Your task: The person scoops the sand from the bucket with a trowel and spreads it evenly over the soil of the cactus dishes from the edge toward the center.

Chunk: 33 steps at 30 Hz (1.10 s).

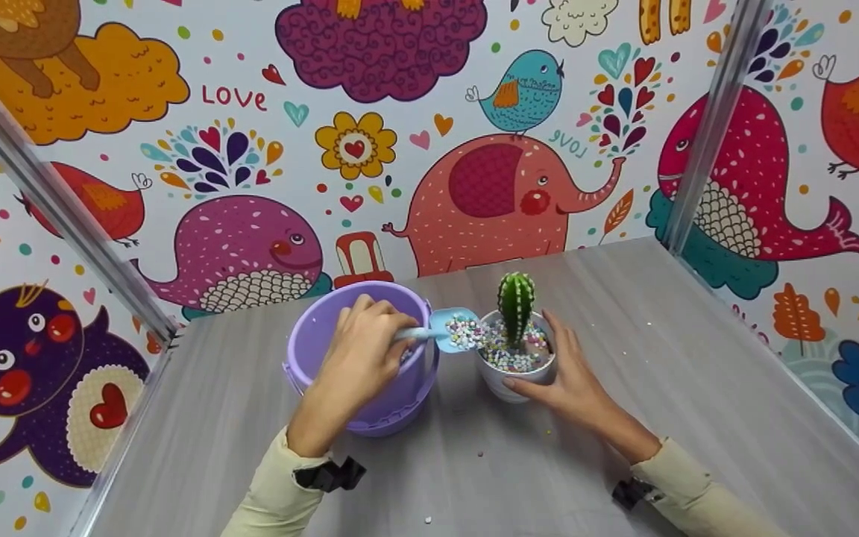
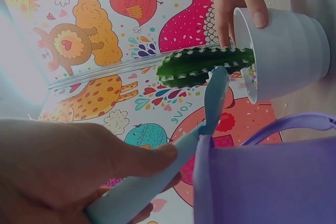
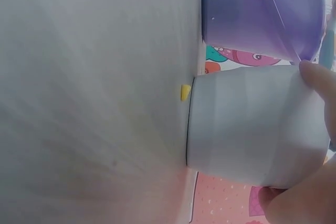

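Observation:
My left hand (image 1: 366, 343) grips the handle of a light blue toy shovel (image 1: 441, 328) above the right rim of a purple bucket (image 1: 385, 410). Small multicoloured pebbles (image 1: 462, 333) lie on the blade, whose tip overlaps the near-left rim of a white pot (image 1: 508, 380). In the pot a green cactus (image 1: 516, 306) stands upright, surrounded by similar pebbles. From the right, my right hand (image 1: 575, 377) holds the pot, thumb at the front and fingers round the far side. The right wrist view shows the pot (image 3: 252, 127) with its base on the table.
Loose pebbles lie scattered on the grey wooden table (image 1: 206, 418), among them a yellow piece (image 3: 185, 92) beside the pot's base. Printed cartoon panels (image 1: 370, 67) stand behind and at both sides, joined by metal corner posts (image 1: 716, 127). The bucket's handle (image 2: 289, 124) hangs down its side.

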Each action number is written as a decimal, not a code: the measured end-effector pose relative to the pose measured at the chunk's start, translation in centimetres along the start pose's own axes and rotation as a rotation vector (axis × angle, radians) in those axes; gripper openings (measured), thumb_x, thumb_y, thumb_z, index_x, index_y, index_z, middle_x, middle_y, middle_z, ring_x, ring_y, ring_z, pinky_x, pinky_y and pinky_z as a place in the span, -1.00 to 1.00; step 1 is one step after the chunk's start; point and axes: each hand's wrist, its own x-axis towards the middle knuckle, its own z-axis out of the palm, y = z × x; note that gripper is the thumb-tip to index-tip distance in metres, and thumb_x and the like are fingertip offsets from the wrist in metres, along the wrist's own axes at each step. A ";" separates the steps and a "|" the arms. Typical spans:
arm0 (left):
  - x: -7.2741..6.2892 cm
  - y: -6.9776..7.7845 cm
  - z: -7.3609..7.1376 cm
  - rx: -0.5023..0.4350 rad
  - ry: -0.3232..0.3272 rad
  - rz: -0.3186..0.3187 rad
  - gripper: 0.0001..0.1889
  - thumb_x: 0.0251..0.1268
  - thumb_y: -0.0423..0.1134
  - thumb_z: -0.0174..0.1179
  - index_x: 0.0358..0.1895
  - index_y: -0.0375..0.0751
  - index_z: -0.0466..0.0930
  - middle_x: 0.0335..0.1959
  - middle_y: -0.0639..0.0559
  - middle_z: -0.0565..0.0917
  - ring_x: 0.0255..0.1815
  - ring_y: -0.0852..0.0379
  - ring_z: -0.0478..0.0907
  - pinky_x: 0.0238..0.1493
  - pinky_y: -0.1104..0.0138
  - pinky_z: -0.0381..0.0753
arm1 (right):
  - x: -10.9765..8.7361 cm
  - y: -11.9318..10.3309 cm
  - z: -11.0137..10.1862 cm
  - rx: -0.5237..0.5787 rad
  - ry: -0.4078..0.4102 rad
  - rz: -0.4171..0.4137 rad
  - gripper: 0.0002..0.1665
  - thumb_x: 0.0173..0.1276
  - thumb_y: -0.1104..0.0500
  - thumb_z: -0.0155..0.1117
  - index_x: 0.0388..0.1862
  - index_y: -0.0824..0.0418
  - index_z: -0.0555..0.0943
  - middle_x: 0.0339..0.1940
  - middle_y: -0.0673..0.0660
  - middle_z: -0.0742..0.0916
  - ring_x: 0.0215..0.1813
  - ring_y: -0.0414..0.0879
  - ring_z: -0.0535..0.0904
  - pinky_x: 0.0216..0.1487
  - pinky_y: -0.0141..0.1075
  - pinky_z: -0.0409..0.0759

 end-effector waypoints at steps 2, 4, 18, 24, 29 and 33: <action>0.0 0.1 0.0 -0.003 0.001 -0.003 -0.83 0.40 -0.20 0.48 -0.04 -0.14 0.90 -0.14 -0.01 0.82 -0.07 -0.01 0.46 -0.04 0.16 0.31 | 0.0 0.0 0.0 -0.001 -0.004 -0.001 0.56 0.09 -0.28 0.76 0.82 0.04 -0.05 0.69 0.31 0.24 0.72 0.27 0.19 0.61 0.45 0.23; 0.0 0.1 0.0 -0.007 0.002 -0.002 -0.83 0.41 -0.20 0.48 -0.04 -0.14 0.90 -0.14 -0.02 0.82 -0.06 -0.02 0.46 -0.03 0.16 0.31 | 0.0 0.1 0.0 -0.002 -0.009 0.001 0.55 0.10 -0.30 0.75 0.82 0.01 -0.06 0.69 0.30 0.25 0.72 0.26 0.20 0.60 0.45 0.23; -0.3 -0.1 1.1 -0.032 0.070 0.080 -0.85 0.34 -0.23 0.52 -0.07 -0.10 0.91 -0.17 0.02 0.84 -0.08 -0.03 0.51 -0.08 0.14 0.35 | 0.1 0.2 -0.4 0.032 -0.022 -0.023 0.54 0.10 -0.25 0.76 0.82 -0.05 -0.06 0.74 0.23 0.23 0.73 0.26 0.20 0.60 0.45 0.23; -0.4 0.2 1.5 -0.024 0.051 0.084 -0.85 0.36 -0.22 0.51 -0.07 -0.09 0.91 -0.17 0.03 0.83 -0.09 -0.01 0.49 -0.06 0.17 0.32 | 0.1 0.0 -0.2 -0.008 0.018 -0.008 0.59 0.03 -0.30 0.79 0.82 0.03 -0.03 0.66 0.31 0.28 0.67 0.27 0.27 0.57 0.41 0.33; -0.4 0.4 1.7 -0.035 0.040 0.093 -0.86 0.36 -0.21 0.52 -0.08 -0.09 0.91 -0.17 0.04 0.83 -0.10 0.00 0.48 -0.07 0.19 0.29 | 0.5 0.5 -0.8 0.022 -0.056 -0.004 0.61 0.06 -0.27 0.77 0.83 0.07 -0.08 0.75 0.30 0.22 0.73 0.31 0.20 0.61 0.44 0.24; -0.4 0.4 1.8 -0.044 0.036 0.100 -0.85 0.36 -0.21 0.51 -0.08 -0.10 0.90 -0.17 0.03 0.82 -0.10 -0.01 0.48 -0.06 0.18 0.29 | 0.8 1.2 -1.4 0.090 -0.121 -0.041 0.57 0.10 -0.12 0.78 0.83 0.10 -0.09 0.79 0.29 0.22 0.77 0.34 0.15 0.65 0.45 0.13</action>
